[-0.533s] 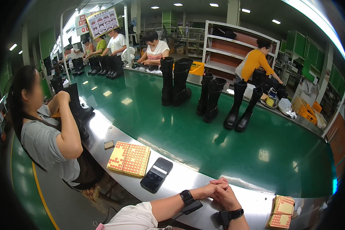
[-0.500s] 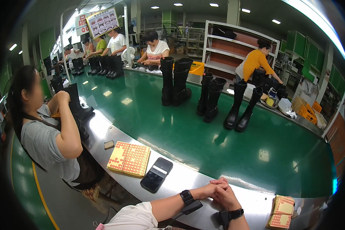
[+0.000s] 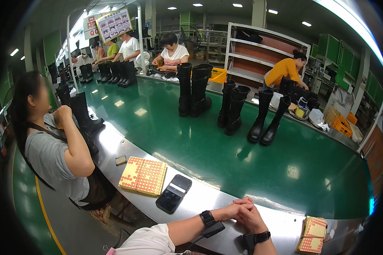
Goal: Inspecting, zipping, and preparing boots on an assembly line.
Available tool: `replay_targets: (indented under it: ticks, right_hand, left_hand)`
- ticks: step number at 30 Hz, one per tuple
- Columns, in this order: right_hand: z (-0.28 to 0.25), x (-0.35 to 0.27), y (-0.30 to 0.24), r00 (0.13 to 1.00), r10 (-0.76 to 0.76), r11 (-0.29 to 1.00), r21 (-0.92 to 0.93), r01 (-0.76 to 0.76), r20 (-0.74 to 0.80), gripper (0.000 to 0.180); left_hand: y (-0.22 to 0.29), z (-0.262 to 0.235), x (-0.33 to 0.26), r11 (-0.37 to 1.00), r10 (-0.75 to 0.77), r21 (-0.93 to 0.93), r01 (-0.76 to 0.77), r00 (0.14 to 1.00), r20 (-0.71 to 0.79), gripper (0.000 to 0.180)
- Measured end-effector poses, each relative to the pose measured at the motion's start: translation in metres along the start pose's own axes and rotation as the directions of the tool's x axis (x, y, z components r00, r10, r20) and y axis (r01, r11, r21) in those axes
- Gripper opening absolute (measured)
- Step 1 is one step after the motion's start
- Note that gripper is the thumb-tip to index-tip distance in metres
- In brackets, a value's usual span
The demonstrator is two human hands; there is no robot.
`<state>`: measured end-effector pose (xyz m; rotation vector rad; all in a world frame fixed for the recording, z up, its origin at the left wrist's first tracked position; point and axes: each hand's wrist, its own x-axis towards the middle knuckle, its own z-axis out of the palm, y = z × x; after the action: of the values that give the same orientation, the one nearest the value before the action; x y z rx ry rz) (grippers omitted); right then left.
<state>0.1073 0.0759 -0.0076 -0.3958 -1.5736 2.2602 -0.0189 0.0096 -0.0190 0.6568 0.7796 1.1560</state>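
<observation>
My left hand (image 3: 232,211) and my right hand (image 3: 250,216) are clasped together over the near metal edge, fingers closed around each other. No object shows between them. To their left on the metal edge lies a black smartphone (image 3: 174,194). Beside the phone is a stack of yellow cards (image 3: 143,175) printed with red dots and bound with a band. Another banded stack of yellow cards (image 3: 314,234) sits to the right of my hands.
Pairs of black boots stand on the green work surface (image 3: 178,144): a tall pair (image 3: 193,91), a buckled pair (image 3: 234,108) and a plain pair (image 3: 269,119). A small brown block (image 3: 121,160) lies by the cards. A co-worker (image 3: 57,144) sits at my left; others work across.
My hands stay clasped in place. The boots have shifted very slightly left. Across the table, the person in yellow has changed posture, and the person in white has raised something brownish.
</observation>
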Motion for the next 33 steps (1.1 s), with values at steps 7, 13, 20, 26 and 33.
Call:
replay_targets:
  ticks: [7, 13, 20, 26, 33]
  right_hand:
    - [-0.0005, -0.0006, -0.0012, 1.0, 0.015, 1.0, 0.006, -0.015, 0.006, 0.035]
    - [-0.0029, -0.0004, 0.0013, 1.0, 0.014, 1.0, 0.01, -0.015, 0.012, 0.034]
    - [-0.0028, -0.0011, 0.0003, 1.0, 0.019, 1.0, 0.009, -0.019, 0.012, 0.035]
    - [-0.0052, -0.0027, -0.0005, 1.0, -0.001, 1.0, -0.003, 0.001, 0.009, 0.037]
    - [-0.0005, -0.0021, -0.0007, 0.999, 0.025, 1.0, 0.006, -0.025, -0.025, 0.029]
  left_hand:
    - [0.0015, 0.0014, -0.0014, 1.0, -0.006, 0.008, 0.006, 1.0, -0.004, 0.034]
    - [-0.0008, -0.0004, 0.0008, 1.0, -0.015, 0.012, 0.015, 1.0, -0.007, 0.034]
    - [-0.0068, -0.0021, 0.0041, 1.0, 0.016, 0.025, -0.016, 1.0, -0.007, 0.033]
    - [-0.0052, 0.0016, 0.0046, 1.0, -0.014, 0.007, 0.014, 1.0, -0.003, 0.03]
    - [-0.0066, -0.0011, 0.0051, 1.0, 0.012, 0.016, -0.012, 1.0, -0.018, 0.029]
